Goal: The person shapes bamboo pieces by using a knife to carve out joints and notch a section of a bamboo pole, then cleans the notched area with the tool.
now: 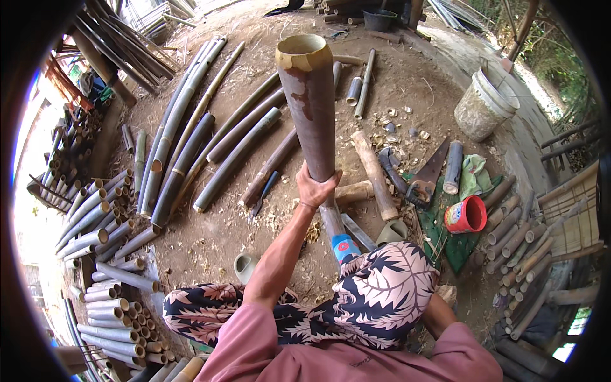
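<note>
My left hand (316, 187) is wrapped around the lower part of a thick brown bamboo tube (310, 111). The tube stands nearly upright in front of me, its open, pale-scraped rim at the top. Below the hand, a paler pole-like piece (331, 219) runs down to a blue wrapping (344, 247) with a red mark, beside my patterned trouser leg (388, 286). A flat metal blade (358, 231) lies next to it. My right forearm (438, 316) passes behind my knee, which hides the right hand.
Long bamboo poles (238, 159) lie on the dirt ahead and left. Cut bamboo is stacked at left (111, 325) and right (525, 245). To the right are a handsaw (433, 167), a red bucket (465, 215), a green cloth (474, 175) and a dirty white bucket (485, 105).
</note>
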The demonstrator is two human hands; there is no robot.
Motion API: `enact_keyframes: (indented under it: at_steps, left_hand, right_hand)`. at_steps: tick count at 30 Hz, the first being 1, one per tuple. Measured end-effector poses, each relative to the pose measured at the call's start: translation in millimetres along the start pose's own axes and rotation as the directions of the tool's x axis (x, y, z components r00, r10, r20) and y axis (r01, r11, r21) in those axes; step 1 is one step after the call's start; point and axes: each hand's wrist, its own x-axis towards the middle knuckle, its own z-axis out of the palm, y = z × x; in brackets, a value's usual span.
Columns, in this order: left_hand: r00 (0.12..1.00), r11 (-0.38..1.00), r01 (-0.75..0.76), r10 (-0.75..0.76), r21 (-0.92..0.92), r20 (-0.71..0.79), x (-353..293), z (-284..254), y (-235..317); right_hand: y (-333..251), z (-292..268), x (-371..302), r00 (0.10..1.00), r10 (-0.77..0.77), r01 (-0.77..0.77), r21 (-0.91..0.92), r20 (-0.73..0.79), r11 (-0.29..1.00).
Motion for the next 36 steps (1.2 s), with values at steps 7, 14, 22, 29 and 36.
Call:
enact_keyframes:
  at_steps: [7, 14, 22, 29, 36]
  left_hand:
    - [1.000, 1.000, 0.006, -0.006, 0.014, -0.002, -3, 0, 5]
    - [1.000, 1.000, 0.011, -0.011, -0.022, 0.006, -3, -4, 0]
    - [0.999, 0.992, 0.013, -0.018, -0.126, -0.039, 19, -21, 6]
    - [0.928, 0.571, 0.368, -0.273, 0.734, -0.253, 99, -181, -50]
    - [0.830, 0.132, 0.489, -0.372, 0.862, -0.415, -1, -313, -185]
  right_hand:
    - [3, -1, 1, 1.000, -0.001, 0.001, -0.001, -0.018, 1.000]
    - [3, -1, -1, 0.999, -0.001, 0.001, 0.015, -0.040, 1.000]
    - [10, 1, -5, 0.989, -0.008, 0.018, 0.060, -0.150, 0.998]
    - [15, -28, 11, 0.969, 0.043, 0.018, 0.243, -0.244, 0.970]
    - [-82, -67, 24, 0.979, 0.164, -0.062, 0.583, -0.124, 0.810]
